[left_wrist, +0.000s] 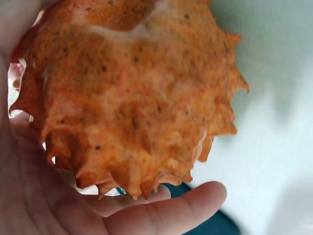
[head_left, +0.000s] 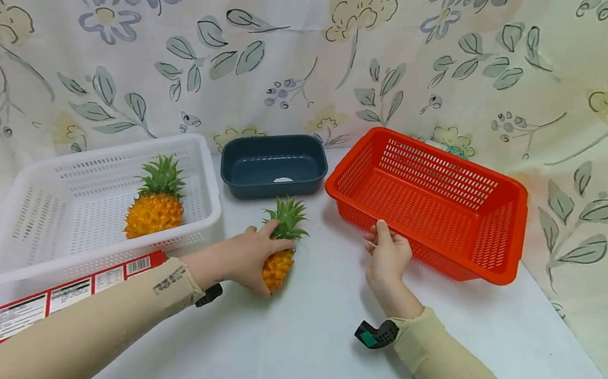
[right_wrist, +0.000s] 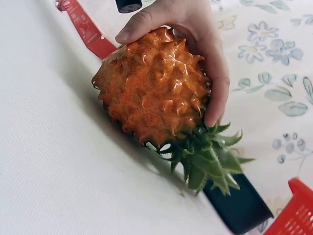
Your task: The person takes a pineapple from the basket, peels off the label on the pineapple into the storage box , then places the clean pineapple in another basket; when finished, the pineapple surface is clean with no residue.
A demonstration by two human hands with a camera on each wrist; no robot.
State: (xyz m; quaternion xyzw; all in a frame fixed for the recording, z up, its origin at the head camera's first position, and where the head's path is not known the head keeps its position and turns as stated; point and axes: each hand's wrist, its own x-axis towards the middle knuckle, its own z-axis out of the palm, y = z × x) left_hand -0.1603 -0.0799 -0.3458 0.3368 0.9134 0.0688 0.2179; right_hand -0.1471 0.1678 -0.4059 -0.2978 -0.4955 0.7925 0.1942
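Observation:
My left hand [head_left: 244, 256] holds a small orange pineapple [head_left: 278, 272] with a green leafy crown, its thumb and fingers spread around the fruit's sides. Spiky orange skin fills much of the left wrist view, with the fingers [left_wrist: 166, 213] curving beneath it. In the right wrist view the same pineapple [right_wrist: 156, 88] leans crown-down in that hand. My right hand [head_left: 388, 261], fingers loosely curled, is at the near wall of the red basket [head_left: 423, 194]; whether it touches the rim cannot be told. A second pineapple [head_left: 155, 214] lies inside the white basket [head_left: 103, 256].
Behind the held pineapple stands a dark blue tray [head_left: 275, 188]. A long red box [head_left: 68, 297] with white labels lies before the white basket, under the left forearm. Floral cloth [head_left: 288, 47] hangs behind the white table [head_left: 300, 352].

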